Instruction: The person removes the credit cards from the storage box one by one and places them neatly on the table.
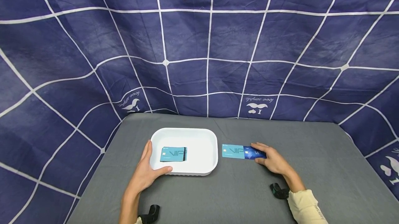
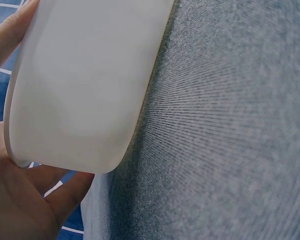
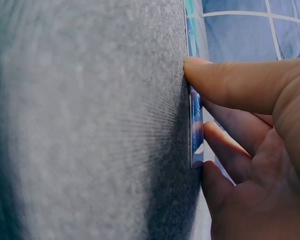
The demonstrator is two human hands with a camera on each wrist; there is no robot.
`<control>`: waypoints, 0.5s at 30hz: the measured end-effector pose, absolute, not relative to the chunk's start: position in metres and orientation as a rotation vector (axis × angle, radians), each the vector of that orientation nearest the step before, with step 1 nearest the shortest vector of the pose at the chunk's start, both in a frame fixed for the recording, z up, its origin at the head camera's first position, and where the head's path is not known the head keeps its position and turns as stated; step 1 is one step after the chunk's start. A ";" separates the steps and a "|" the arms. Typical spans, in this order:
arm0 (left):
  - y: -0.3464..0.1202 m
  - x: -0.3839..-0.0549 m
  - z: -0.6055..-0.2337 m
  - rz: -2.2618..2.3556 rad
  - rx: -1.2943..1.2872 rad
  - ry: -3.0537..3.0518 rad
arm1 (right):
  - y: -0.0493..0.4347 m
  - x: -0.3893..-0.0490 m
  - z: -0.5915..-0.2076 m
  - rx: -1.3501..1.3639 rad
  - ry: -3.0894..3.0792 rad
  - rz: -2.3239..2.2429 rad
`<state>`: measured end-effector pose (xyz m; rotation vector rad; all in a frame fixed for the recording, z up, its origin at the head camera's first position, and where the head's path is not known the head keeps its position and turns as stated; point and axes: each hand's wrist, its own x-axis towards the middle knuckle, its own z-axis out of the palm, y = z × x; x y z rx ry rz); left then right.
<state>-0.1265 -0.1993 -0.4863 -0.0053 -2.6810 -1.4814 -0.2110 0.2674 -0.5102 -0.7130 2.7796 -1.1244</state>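
A white plastic tray (image 1: 202, 151) sits on the grey table, with a small stack of light blue VIP cards (image 1: 173, 154) lying inside toward its left. My left hand (image 1: 144, 175) holds the tray's left end, thumb along the front rim and fingers at the left side; the left wrist view shows the tray wall (image 2: 85, 90) beside the palm. Right of the tray, a light blue VIP card (image 1: 232, 151) lies flat, its right end meeting a dark blue VIP card (image 1: 250, 153). My right hand (image 1: 273, 160) grips the dark blue card by its edges, partly covering it.
A grey cloth (image 1: 218, 199) covers the table. Behind and to both sides hangs a dark blue curtain (image 1: 230, 43) with white grid lines. Each wrist wears a black camera mount, one (image 1: 152, 213) on the left and one (image 1: 278, 191) on the right.
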 end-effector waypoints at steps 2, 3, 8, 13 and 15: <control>-0.200 -0.127 -0.487 -1.479 -0.011 -2.679 | 0.267 -0.211 -0.511 -0.715 2.782 -1.130; -0.200 -0.127 -0.488 -1.478 -0.013 -2.678 | 0.267 -0.211 -0.511 -0.714 2.781 -1.134; -0.200 -0.126 -0.489 -1.481 -0.014 -2.682 | 0.267 -0.209 -0.509 -0.712 2.778 -1.122; -0.200 -0.126 -0.489 -1.482 -0.011 -2.683 | 0.266 -0.207 -0.508 -0.692 2.780 -1.114; -0.200 -0.126 -0.488 -1.474 -0.012 -2.684 | 0.266 -0.207 -0.508 -0.694 2.778 -1.115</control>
